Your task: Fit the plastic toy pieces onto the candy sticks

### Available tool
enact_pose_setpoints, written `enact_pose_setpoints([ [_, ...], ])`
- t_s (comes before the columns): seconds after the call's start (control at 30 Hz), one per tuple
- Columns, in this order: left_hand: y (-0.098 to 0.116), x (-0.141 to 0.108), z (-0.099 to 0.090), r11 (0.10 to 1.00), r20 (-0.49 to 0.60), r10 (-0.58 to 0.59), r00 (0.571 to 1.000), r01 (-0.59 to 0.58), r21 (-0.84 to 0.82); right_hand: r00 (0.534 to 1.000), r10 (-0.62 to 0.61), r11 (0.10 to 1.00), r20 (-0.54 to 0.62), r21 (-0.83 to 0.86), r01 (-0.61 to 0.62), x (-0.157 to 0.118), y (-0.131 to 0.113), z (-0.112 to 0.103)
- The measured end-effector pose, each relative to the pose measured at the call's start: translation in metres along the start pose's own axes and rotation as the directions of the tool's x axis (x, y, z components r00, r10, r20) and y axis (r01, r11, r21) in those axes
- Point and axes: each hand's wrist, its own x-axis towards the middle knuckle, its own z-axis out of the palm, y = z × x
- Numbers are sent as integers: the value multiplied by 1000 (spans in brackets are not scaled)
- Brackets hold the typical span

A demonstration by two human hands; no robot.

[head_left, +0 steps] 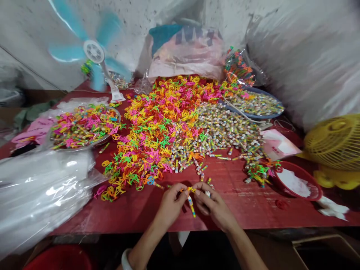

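Note:
At the table's front edge, my left hand (pixel 173 202) and my right hand (pixel 215 208) meet, fingertips closed on a small yellow plastic piece (pixel 191 189). Just below it a thin tube with a yellow, blue and white printed wrap (pixel 191 208) hangs tilted between the hands; how it joins the piece is too small to tell. A white tube end (pixel 207 194) shows among my right fingers. Beyond my hands spreads a heap of bright plastic pieces (pixel 157 123) in yellow, pink, orange and green. To its right lies a pile of similar printed tubes (pixel 225 127).
A tray of mixed pieces and tubes (pixel 81 129) stands left, behind clear plastic bags (pixel 42 191). A blue-rimmed basin (pixel 270 115) of tubes is back right. Nearer are a red basket (pixel 316 191) and a yellow fan (pixel 334 146). A blue-bladed fan (pixel 94 51) stands back left.

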Motion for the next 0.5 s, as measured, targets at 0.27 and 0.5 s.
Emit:
enact_pose_setpoints([
  [0.27, -1, -2, -2, 999, 109, 29, 994, -26, -34, 998, 48, 999, -30, 0, -48, 2, -2, 3],
  [0.5, 0, -2, -1, 997, 164, 29, 986, -16, -77, 981, -85, 984, -173, -168, 56, 7, 9, 6],
])
